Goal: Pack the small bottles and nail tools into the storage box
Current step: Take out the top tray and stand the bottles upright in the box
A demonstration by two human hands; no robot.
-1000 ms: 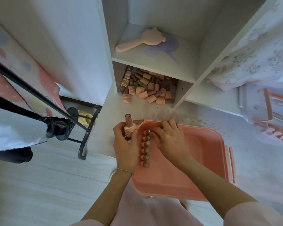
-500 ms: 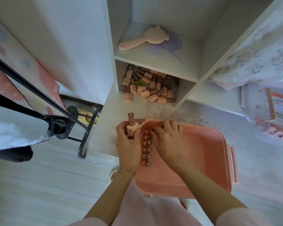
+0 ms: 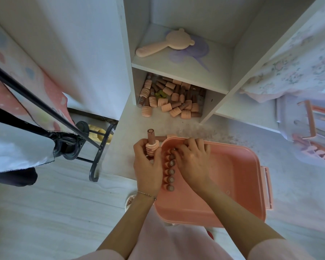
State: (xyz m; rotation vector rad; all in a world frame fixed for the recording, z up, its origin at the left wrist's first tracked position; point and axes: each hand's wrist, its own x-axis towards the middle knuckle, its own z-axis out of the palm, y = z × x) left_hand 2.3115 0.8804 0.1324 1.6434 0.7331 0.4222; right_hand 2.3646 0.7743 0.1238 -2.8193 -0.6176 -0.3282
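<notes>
A pink storage box (image 3: 238,177) stands on the floor in front of me. Along its left inner wall stands a row of several small brown-capped bottles (image 3: 169,172). My left hand (image 3: 148,166) grips a small pink ribbed bottle with a brown cap (image 3: 151,142) just outside the box's left rim. My right hand (image 3: 192,159) reaches into the box's far left corner, its curled fingers on the top bottles of the row; what they hold is hidden. A heap of several more small bottles (image 3: 172,99) lies in the bottom shelf compartment.
A white shelf unit (image 3: 178,72) stands ahead, holding a pink hand mirror (image 3: 164,44) and a purple item. A black metal rack leg (image 3: 99,156) with hanging cloth is at the left. Bedding and a pink rack (image 3: 311,128) lie at the right.
The view has shifted slightly. Both hands stay in nearly the same place, the left with its bottle, the right at the row's far end.
</notes>
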